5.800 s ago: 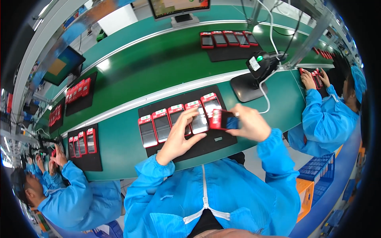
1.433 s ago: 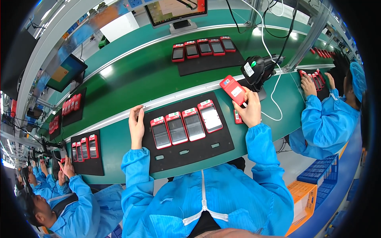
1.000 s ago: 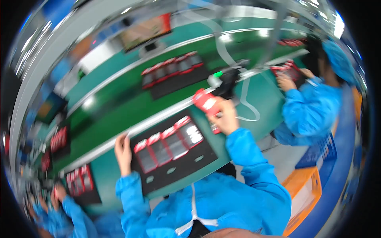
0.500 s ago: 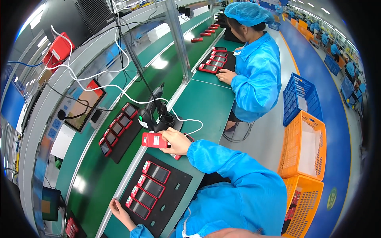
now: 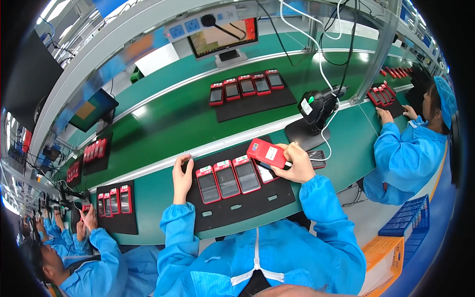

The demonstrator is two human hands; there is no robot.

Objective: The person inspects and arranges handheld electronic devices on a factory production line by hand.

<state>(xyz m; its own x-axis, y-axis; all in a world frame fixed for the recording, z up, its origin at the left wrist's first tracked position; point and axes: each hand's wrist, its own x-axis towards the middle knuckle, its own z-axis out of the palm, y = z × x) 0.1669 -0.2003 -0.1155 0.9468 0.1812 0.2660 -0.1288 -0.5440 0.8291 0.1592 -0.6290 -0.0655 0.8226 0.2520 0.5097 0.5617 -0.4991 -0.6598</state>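
Note:
My right hand is closed on a red handheld terminal, held back side up with white labels showing. It hangs over the right end of a black mat, partly covering one terminal there. More red-framed terminals with dark screens lie in a row on that mat, one of them in the middle. My left hand is beside the mat's left edge, near the leftmost terminal, fingers apart and holding nothing. Another terminal lies right of my right hand.
A black barcode scanner stands behind my right hand, with a white cable near it. On the green belt lies a mat of terminals. A monitor is beyond. Co-workers sit left and right; an orange crate is lower right.
The view has turned left. My right hand has brought the terminal from beside the scanner to over the mat's row. My left hand stays near the mat's left edge.

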